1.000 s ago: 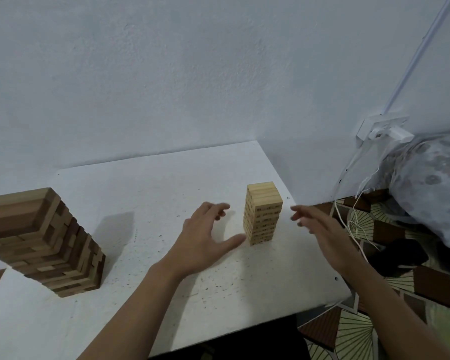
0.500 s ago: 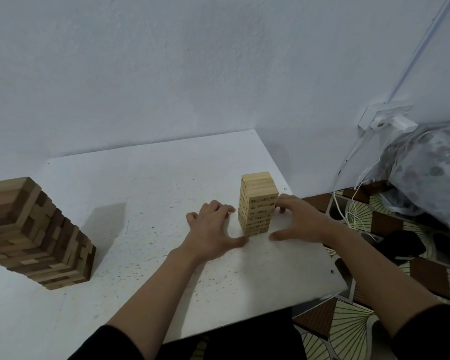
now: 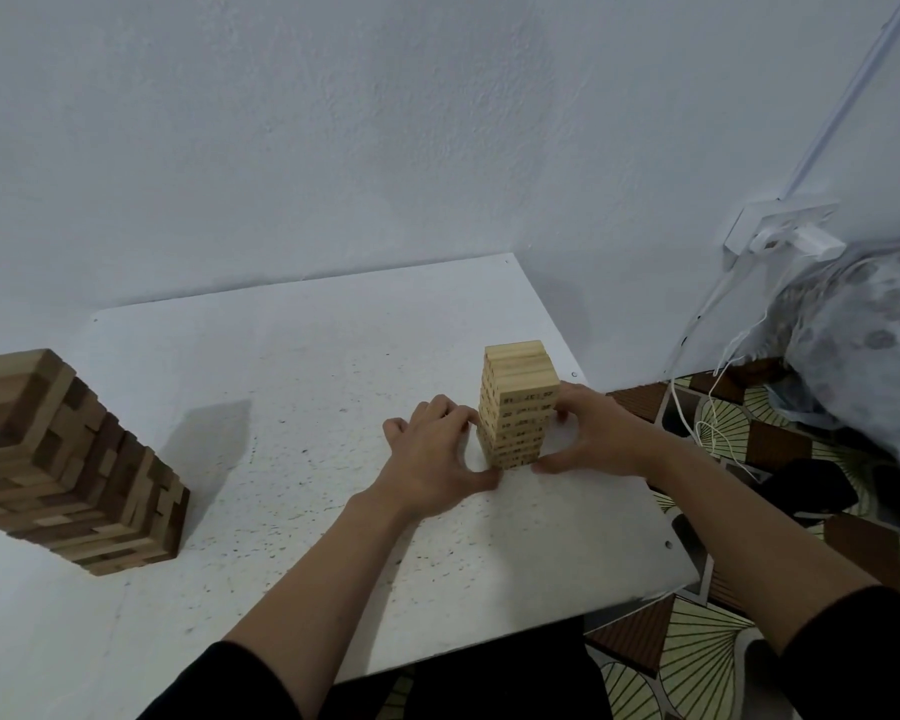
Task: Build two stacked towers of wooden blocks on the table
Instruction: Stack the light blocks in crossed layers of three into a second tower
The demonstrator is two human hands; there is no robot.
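Observation:
A small tower of pale wooden blocks [image 3: 518,392] stands upright on the white table [image 3: 292,397], near its right edge. My left hand [image 3: 437,454] grips the tower's lower left side, thumb at the base in front and fingers curled against it. My right hand [image 3: 593,439] grips the lower right side the same way. A larger tower of mixed light and dark wooden blocks [image 3: 68,465] stands at the table's left, partly cut off by the frame edge.
The table sits in a corner against pale walls. Right of it, a wall socket [image 3: 780,226] with a plugged charger and white cables [image 3: 707,407] hangs above a patterned floor mat [image 3: 697,652]. A grey patterned cushion [image 3: 863,356] lies at far right.
Both hands closed in on the small tower from either side and now hold its lower half. The view dipped and shifted slightly.

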